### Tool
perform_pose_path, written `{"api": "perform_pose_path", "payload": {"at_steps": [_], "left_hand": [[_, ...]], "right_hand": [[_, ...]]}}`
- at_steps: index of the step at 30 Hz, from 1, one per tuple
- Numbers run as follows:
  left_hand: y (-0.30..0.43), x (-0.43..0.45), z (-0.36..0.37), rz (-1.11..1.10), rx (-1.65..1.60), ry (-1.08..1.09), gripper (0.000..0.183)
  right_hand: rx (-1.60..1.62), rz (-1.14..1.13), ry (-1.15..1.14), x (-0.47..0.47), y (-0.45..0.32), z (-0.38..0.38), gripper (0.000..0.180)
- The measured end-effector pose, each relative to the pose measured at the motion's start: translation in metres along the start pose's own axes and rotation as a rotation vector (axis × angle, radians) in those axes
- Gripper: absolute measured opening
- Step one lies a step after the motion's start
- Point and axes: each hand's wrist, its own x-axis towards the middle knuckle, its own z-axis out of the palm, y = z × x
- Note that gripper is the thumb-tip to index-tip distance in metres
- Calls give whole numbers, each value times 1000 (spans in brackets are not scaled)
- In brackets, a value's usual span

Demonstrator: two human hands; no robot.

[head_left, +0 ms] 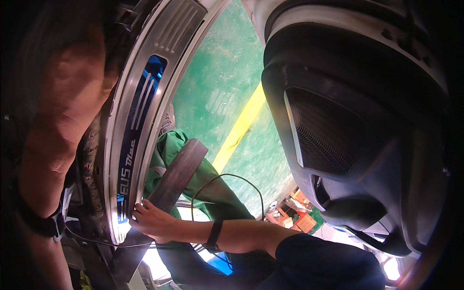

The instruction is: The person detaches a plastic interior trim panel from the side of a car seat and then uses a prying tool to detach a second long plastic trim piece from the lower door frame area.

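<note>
My right hand [152,222] lies across a long dark grey strip [181,170], fingers curled over its left edge beside a metal door sill plate [143,119]. The strip slants over a leg in green trousers [221,192] and continues below the hand. The sill plate has a blue inset with lettering. At the far left, my left hand [72,94] is large and close to the camera. Its fingers fade into shadow at the top, so what they touch is hidden. Both forearms wear black bands.
An open vehicle door [377,156] with a speaker grille [322,134] takes up the right side. A thin black cable [232,174] loops over the trousers. Green floor [217,72] shows between sill and door, crossed by a yellow line [239,127]. Boxes [304,222] stand beyond.
</note>
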Motion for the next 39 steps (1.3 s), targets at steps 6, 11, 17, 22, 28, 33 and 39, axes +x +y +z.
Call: {"api": "perform_pose_path", "payload": {"at_steps": [6, 11, 17, 22, 28, 33, 39], "left_hand": [[-9, 3, -13, -40, 10, -41, 36], [-16, -6, -23, -72, -6, -83, 38], [-11, -8, -29, -79, -27, -121, 41], [-14, -4, -28, -121, -92, -150, 43], [-9, 7, -18, -201, -101, -201, 46], [5, 6, -18, -298, -31, -257, 49], [-9, 0, -10, -246, -2, -253, 48]], "right_hand": [[-11, -25, -7, 10, -13, 2, 49], [-18, -30, -73, 17, -24, -1, 49], [1, -16, -21, 15, -18, 6, 52], [29, -26, -153, 24, -19, -4, 55], [-20, 11, -194, 21, -14, -6, 65], [18, -12, -269, 24, -18, -14, 65], [19, 19, -204, 26, -21, -17, 53]]}}
